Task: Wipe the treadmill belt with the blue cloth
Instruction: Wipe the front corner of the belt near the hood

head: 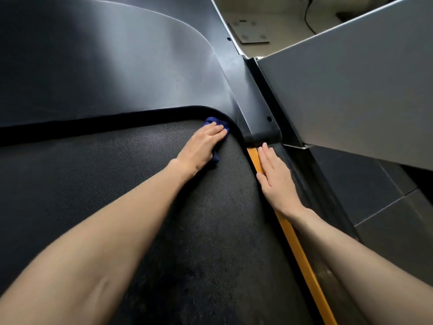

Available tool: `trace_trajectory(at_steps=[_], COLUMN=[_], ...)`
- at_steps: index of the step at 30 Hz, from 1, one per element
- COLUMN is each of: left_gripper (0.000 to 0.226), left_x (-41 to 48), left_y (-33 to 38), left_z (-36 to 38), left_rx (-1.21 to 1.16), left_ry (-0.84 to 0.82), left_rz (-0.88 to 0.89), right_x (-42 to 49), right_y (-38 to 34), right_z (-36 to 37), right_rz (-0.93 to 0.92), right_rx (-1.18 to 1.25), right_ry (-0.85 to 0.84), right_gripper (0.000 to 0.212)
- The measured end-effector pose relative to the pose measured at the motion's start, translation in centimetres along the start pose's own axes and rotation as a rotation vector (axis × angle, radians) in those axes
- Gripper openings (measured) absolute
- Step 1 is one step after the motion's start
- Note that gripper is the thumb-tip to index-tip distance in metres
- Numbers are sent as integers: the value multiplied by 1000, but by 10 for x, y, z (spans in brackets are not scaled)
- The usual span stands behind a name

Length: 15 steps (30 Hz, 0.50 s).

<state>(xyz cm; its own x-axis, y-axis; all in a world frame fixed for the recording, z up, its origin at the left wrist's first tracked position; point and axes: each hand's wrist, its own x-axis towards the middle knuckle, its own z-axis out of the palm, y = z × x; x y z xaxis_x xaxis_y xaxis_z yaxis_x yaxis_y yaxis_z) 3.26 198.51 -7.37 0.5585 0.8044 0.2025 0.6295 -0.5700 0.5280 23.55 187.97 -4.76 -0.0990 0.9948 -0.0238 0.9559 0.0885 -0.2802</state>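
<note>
The treadmill belt (93, 160), black and finely textured, fills the left and middle of the view. Its front edge runs under a dark lip that curves round toward the right. Above that lip rises the smooth black motor cover (117, 66), with a pale sheen across it.

The left forearm crosses the belt from the lower left toward its front right corner. There the left hand (201, 144) lies palm down on the blue cloth (216, 121), fingers fairly straight and close together, pressing it flat to the belt rather than clutching it. The thumb is hidden. The cloth sits right in the corner, against the curved lip. It shows only as a crumpled bit beyond the fingertips and a fold under the right side of the palm.

Just beside the belt's right edge runs an orange strip (302, 254), and beyond it the dark side rail (314, 184). The right hand (274, 174) rests flat on the rail with straight, closed fingers and holds nothing. Its thumb side overlaps the strip.

Further right a grey slanted panel (351, 90) rises from the rail, with dark floor tiles (386, 207) below it. At the upper right a black cable (308, 19) trails over a pale floor.
</note>
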Motion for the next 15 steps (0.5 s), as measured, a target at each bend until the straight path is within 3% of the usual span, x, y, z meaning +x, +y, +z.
trace_trajectory(at_steps=[2,3,6,7,9,11,14,15], left_gripper=[37,29,34,36,41,39,47,48], left_x=[-6,-15,-49,-52,-39,-16,-3,-6], left_y=[12,20,37,34,13,-10,-25,-16], left_z=[-1,0,-1,-6,-18,-32,-36,-30], left_rx=[-77,-99,-121,-58,71,125,128,78], left_ry=[117,121,-186,-305,-341,-192,-3,27], left_rz=[1,108,520,605,669,481,13,-9], right_x=[0,0,-1,-1,-1,-2,-3,-2], right_y=[-1,-1,-1,-2,-3,-4,-3,-2], right_z=[1,1,2,2,3,3,5,6], right_rz=[6,6,21,26,25,24,15,14], right_rx=[-10,-11,4,1,-10,-13,-18,-15], right_ry=[3,7,34,42,57,73,82,88], right_gripper=[63,63,62,62,61,61,60,60])
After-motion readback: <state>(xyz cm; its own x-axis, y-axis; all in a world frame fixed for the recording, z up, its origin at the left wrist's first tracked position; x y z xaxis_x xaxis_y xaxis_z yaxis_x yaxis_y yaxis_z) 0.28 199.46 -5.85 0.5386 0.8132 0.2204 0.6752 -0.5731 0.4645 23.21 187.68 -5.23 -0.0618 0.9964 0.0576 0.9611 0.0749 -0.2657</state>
